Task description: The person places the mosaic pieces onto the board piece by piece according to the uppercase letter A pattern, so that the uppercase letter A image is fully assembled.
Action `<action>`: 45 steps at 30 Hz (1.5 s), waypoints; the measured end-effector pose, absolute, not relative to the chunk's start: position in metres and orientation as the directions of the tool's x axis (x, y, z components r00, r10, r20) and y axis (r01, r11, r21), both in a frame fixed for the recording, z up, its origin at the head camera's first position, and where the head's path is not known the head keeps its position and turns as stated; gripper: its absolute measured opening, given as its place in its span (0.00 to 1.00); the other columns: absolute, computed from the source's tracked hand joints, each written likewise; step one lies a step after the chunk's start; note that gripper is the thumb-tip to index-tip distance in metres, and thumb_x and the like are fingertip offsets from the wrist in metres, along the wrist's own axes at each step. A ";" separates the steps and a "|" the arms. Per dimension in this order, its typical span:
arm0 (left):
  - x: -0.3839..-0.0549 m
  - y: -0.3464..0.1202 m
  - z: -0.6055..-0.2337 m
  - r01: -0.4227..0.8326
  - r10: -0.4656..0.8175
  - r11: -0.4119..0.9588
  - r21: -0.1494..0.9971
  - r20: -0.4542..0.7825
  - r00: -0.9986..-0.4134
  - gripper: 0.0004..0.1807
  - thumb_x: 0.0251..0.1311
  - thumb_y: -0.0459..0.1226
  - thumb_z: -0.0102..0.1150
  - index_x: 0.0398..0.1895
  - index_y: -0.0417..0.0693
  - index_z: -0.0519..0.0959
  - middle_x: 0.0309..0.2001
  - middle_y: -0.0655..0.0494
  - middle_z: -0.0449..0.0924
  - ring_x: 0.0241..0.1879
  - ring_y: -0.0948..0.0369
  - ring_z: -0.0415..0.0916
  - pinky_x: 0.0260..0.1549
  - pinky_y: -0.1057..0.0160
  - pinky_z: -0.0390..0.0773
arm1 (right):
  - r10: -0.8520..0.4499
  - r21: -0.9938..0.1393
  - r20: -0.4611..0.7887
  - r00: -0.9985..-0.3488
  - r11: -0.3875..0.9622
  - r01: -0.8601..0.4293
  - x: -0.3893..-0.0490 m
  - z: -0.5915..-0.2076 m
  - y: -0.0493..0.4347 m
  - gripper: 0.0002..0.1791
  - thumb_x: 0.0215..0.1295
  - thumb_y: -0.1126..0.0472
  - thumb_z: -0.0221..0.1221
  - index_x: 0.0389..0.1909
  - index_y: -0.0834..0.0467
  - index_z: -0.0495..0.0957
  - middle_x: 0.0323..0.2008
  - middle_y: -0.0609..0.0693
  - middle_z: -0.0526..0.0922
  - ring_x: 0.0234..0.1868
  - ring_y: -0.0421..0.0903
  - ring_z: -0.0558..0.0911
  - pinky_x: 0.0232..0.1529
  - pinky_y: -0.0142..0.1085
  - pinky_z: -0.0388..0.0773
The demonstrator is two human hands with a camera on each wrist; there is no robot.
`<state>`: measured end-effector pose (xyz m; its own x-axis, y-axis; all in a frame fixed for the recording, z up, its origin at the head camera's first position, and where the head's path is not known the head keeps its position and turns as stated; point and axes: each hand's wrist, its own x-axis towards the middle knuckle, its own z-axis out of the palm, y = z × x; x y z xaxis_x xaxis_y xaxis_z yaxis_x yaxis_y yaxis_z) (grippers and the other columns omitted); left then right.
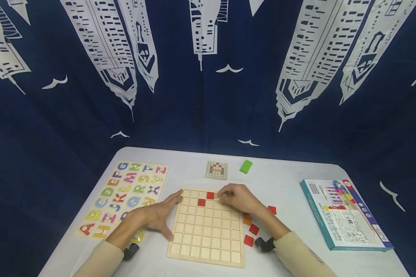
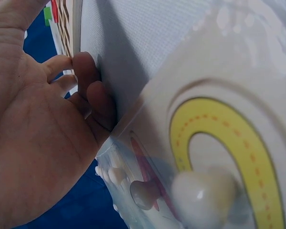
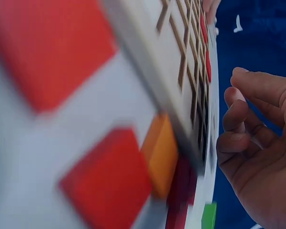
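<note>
A wooden grid board (image 1: 208,231) lies in the middle of the table. Two red square tiles sit in its upper cells, one red tile (image 1: 210,195) in the top row and another red tile (image 1: 202,202) diagonally below it. My left hand (image 1: 156,215) spreads along the board's left side, thumb and fingertips at its edge. Over the top right corner is my right hand (image 1: 240,197), its fingers bent and thumb near the index finger. In the right wrist view no tile shows between the fingers of the right hand (image 3: 262,129); the fingertips partly hide one another.
Loose red tiles (image 1: 249,241) and an orange tile (image 1: 247,219) lie right of the board. Behind it are a pattern card (image 1: 216,170) and a green block (image 1: 245,166). An alphabet puzzle (image 1: 124,192) lies left, a flat box (image 1: 346,215) right.
</note>
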<state>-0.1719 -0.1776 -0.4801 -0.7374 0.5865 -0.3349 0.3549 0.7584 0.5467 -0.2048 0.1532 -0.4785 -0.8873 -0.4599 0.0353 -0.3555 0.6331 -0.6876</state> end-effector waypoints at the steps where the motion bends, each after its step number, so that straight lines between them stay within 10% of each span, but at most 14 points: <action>1: -0.172 -0.178 -0.480 0.355 0.586 0.758 0.547 -0.335 -0.738 0.73 0.28 0.57 0.84 0.81 0.52 0.49 0.82 0.57 0.28 0.79 0.49 0.43 0.71 0.47 0.63 | -0.450 -0.688 0.030 -0.892 0.639 -0.346 -0.205 -0.479 0.158 0.06 0.64 0.61 0.67 0.41 0.51 0.87 0.35 0.38 0.83 0.35 0.40 0.77 0.40 0.33 0.78; 19: -0.171 -0.179 -0.480 0.359 0.593 0.751 0.554 -0.328 -0.735 0.73 0.29 0.56 0.84 0.81 0.51 0.50 0.82 0.56 0.28 0.80 0.49 0.41 0.71 0.46 0.63 | -0.304 -0.653 -0.101 -0.947 0.738 -0.167 -0.209 -0.491 0.227 0.08 0.62 0.59 0.68 0.43 0.49 0.87 0.34 0.42 0.82 0.38 0.43 0.77 0.44 0.38 0.77; 45: -0.170 -0.180 -0.481 0.355 0.593 0.746 0.563 -0.321 -0.739 0.73 0.28 0.56 0.84 0.80 0.51 0.51 0.82 0.57 0.28 0.80 0.50 0.41 0.71 0.47 0.63 | -0.353 -0.592 -0.089 -0.931 0.770 -0.235 -0.207 -0.495 0.230 0.13 0.59 0.61 0.70 0.46 0.49 0.87 0.37 0.42 0.79 0.37 0.43 0.74 0.37 0.33 0.75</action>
<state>-0.1700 -0.1803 -0.4805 -0.7388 0.5928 -0.3206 0.3545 0.7464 0.5632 -0.2065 0.2303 -0.4946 -0.9314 -0.3529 -0.0889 -0.2354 0.7704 -0.5925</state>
